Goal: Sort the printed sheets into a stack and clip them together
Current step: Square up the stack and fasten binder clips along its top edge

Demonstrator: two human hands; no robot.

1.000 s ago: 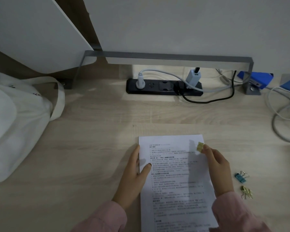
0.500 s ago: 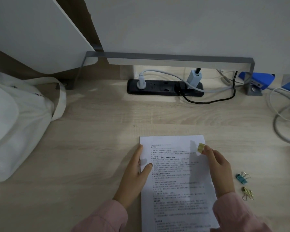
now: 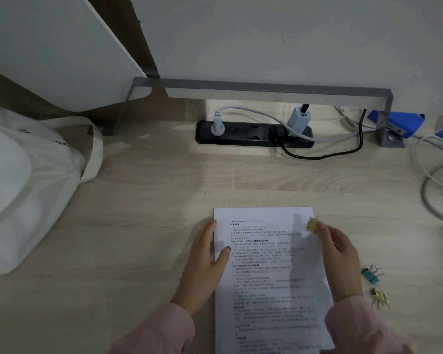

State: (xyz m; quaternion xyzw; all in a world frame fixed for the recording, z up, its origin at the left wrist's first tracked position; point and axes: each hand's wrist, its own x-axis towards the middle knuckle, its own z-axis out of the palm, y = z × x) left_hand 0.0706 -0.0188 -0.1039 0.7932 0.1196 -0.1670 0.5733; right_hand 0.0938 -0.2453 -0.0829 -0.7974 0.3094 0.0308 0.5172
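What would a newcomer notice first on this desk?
The stack of printed sheets at the near edge of the desk, with the left hand resting on its left edge. The right hand pinches a gold binder clip near its upper right corner. A white cloth bag sits far left.

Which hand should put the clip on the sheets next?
Right. The right hand pinches the gold binder clip near the top right corner of the printed sheets; the left hand rests on their left edge, steadying them.

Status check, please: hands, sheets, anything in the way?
Left hand rests on sheets, left edge. Right hand pinches gold clip over top right corner. Nothing blocking.
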